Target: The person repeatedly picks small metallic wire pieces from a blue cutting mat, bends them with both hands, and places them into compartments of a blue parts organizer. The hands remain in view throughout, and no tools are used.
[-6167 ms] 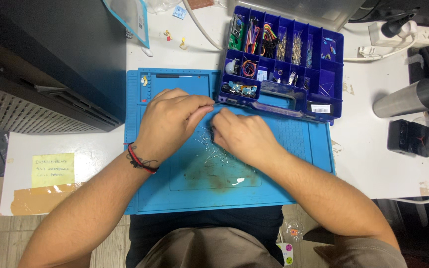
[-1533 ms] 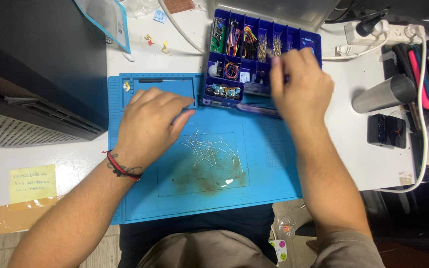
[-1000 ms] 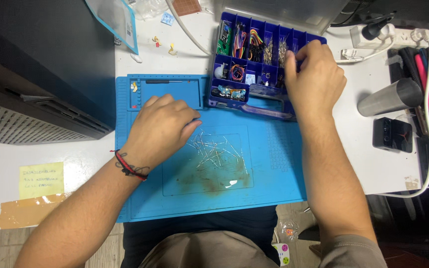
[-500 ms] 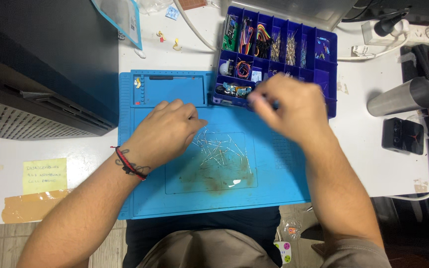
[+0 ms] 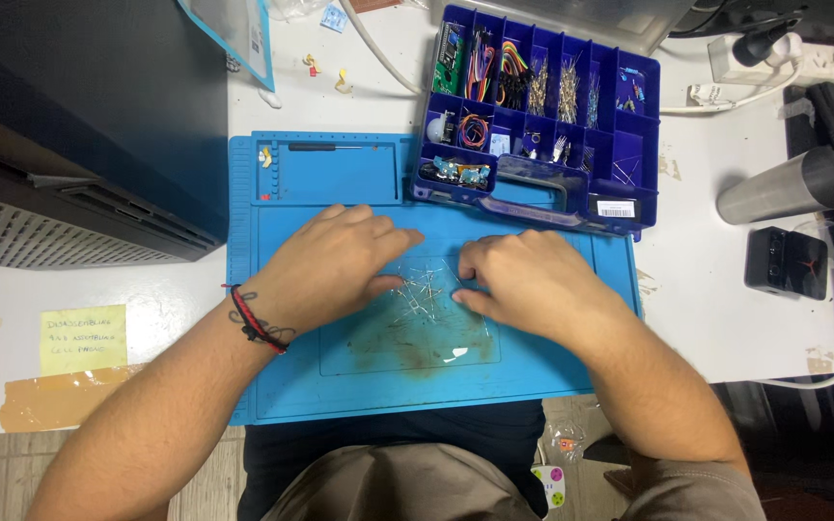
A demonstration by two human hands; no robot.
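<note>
Both forearms are left bare, no sleeves being seen. A red and black cord bracelet [image 5: 255, 321] is worn at the wrist of the left hand [image 5: 335, 265]. Nothing is worn on the right hand [image 5: 533, 285]. Khaki-brown trousers [image 5: 407, 487] are worn at 6 o'clock.

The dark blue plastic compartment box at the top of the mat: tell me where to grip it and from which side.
Grip the dark blue plastic compartment box by the moulded carry handle on its near long edge, coming from the person's side. Its open tray is crowded with loose parts, so keep it level. The right hand lies nearest, just below that handle on the blue silicone mat.
</note>
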